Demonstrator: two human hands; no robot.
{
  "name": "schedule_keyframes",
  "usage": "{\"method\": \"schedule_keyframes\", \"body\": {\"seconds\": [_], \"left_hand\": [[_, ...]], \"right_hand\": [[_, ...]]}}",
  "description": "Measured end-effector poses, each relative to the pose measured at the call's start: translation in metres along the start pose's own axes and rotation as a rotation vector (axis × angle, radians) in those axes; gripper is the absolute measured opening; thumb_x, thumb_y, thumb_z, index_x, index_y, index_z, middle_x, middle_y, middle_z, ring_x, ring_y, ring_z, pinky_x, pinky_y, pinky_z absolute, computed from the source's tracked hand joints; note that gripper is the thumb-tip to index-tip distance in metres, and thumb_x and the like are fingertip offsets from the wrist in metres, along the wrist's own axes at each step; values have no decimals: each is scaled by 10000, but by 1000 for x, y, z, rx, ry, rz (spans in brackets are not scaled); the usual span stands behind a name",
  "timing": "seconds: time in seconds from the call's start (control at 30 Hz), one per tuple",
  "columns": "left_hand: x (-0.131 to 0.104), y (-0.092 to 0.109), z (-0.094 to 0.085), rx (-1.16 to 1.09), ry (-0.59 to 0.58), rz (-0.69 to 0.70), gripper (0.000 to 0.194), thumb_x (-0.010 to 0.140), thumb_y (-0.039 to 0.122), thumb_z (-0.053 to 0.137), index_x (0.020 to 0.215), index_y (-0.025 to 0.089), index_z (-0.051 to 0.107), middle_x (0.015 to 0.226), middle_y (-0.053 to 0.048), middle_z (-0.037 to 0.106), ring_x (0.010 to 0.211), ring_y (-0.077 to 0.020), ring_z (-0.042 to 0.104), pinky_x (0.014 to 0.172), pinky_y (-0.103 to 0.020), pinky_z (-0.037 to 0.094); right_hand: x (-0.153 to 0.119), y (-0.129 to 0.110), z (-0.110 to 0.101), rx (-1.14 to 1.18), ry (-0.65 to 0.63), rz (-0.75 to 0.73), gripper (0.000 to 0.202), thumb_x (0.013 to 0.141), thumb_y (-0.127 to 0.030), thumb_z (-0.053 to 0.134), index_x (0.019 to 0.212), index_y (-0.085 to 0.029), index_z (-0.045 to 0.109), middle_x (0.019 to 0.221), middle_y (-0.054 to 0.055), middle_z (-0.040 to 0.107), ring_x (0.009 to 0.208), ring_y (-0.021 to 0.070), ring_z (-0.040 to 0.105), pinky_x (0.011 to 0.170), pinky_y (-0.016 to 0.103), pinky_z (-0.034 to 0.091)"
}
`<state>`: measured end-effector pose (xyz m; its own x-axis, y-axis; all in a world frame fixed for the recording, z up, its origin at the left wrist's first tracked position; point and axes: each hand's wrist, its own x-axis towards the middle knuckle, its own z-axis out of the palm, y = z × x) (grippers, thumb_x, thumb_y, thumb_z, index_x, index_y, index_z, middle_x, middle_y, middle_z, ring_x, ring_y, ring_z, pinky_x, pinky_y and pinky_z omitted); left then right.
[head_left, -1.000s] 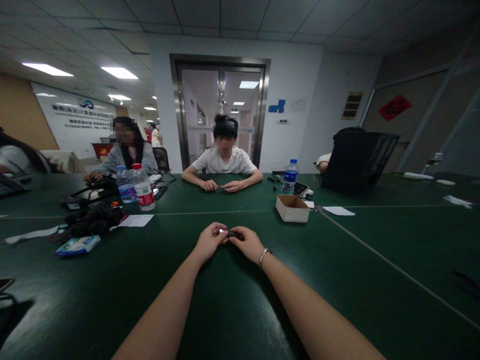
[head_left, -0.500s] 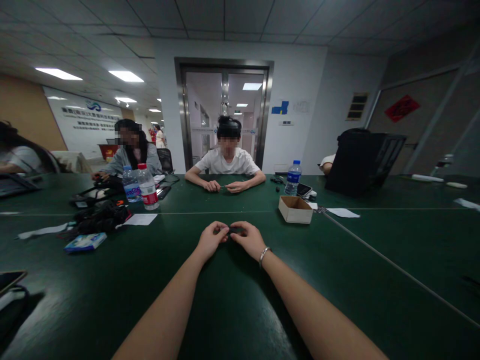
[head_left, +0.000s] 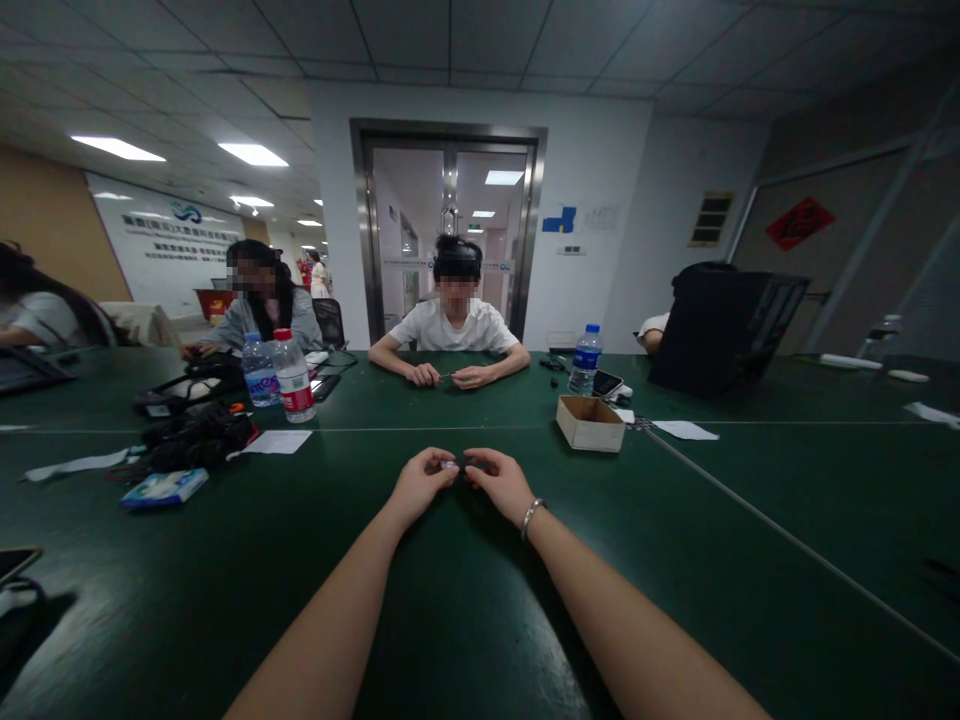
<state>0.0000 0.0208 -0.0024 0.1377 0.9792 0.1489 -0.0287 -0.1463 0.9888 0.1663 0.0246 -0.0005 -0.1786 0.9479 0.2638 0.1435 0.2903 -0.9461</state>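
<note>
Green tabletop (head_left: 465, 630) spreads beneath your bare hands, both to the left of the box (head_left: 590, 432) and nearer you. Your left hand (head_left: 418, 486) pinches a small shiny piece (head_left: 448, 465) between thumb and fingers; your right hand (head_left: 501, 484), curled nearly closed beside it, seems to have a dark bit (head_left: 466, 462) at its fingertips, too small to name. Handling pieces this slight likely calls for a light pinch, steady wrists and fingertips low over the table, so a slip drops only a little way. Smooth and glossy, the surface could let a dropped piece skid. Behind the box stands a blue-capped bottle (head_left: 586, 362); beyond it, to its left, a person in white (head_left: 459, 328) sits before glass doors (head_left: 448, 215).
</note>
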Motion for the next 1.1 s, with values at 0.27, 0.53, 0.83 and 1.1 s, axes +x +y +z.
{"method": "schedule_keyframes", "body": {"seconds": [0.27, 0.53, 0.83, 1.1], "left_hand": [[-1, 5, 2, -36, 21, -35, 254, 665, 210, 717, 885, 134, 615, 815, -47, 613, 752, -141, 611, 748, -284, 511], [1, 0, 1, -58, 42, -26, 270, 647, 215, 736, 881, 133, 629, 805, -48, 630, 749, -134, 613, 752, -271, 517], [5, -2, 5, -79, 101, -78, 224, 691, 247, 716, 852, 119, 630, 745, -37, 600, 663, -114, 603, 676, -258, 544], [7, -6, 5, -37, 128, -42, 191, 729, 249, 680, 870, 134, 622, 776, -38, 595, 672, -121, 611, 662, -264, 553]], "right_hand": [[1, -1, 0, 6, 6, 21, 277, 695, -130, 627, 971, -146, 625, 893, 43, 603, 678, 127, 611, 592, 229, 523], [4, 0, 2, 18, 29, 18, 265, 675, -109, 629, 938, -147, 624, 884, 40, 599, 644, 121, 601, 570, 229, 521], [4, -4, 1, -49, 34, -22, 270, 669, -102, 618, 934, -152, 611, 907, 46, 602, 719, 155, 617, 664, 284, 531], [1, -8, 3, -131, 59, -109, 267, 689, -122, 599, 953, -160, 617, 908, 45, 623, 785, 168, 613, 746, 303, 504]]}}
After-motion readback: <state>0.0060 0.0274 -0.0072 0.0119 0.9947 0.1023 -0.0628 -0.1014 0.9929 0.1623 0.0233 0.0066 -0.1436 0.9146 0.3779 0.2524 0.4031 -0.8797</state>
